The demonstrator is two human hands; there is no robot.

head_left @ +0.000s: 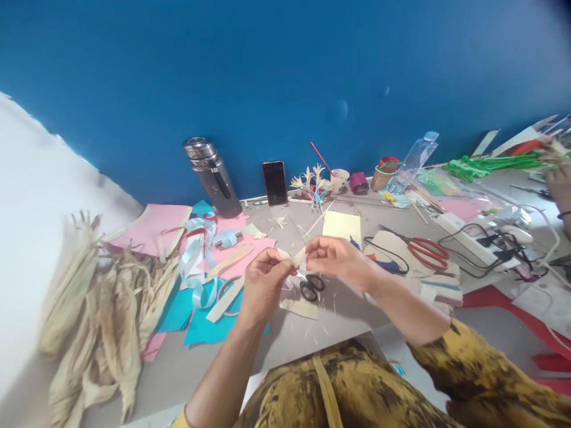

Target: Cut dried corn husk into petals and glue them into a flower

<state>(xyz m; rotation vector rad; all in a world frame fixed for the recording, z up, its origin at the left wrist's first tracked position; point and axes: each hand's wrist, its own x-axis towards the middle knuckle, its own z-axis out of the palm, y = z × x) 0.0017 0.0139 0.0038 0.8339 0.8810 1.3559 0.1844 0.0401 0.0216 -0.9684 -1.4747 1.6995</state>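
Near the middle of the table, my left hand (266, 282) pinches a small pale strip of husk (300, 257) between thumb and fingertips. My right hand (332, 259) has its fingers closed on the other end of the same strip. Just below the strip, black-handled scissors (311, 288) lie on the table. A cut piece of pale husk (301, 308) lies in front of them. Yellow paper (341, 225) is behind my right hand. Pale husk flowers on blue stems (315, 183) stand farther back.
Dried husks (109, 315) cover the left side, beside teal paper (214, 324) and blue ribbon (190, 249). A thermos (214, 178), phone (275, 183) and paper cup (339, 180) line the wall. Red-handled scissors (428, 252) and a power strip (468, 238) lie right. Another person's hand (559, 184) is at far right.
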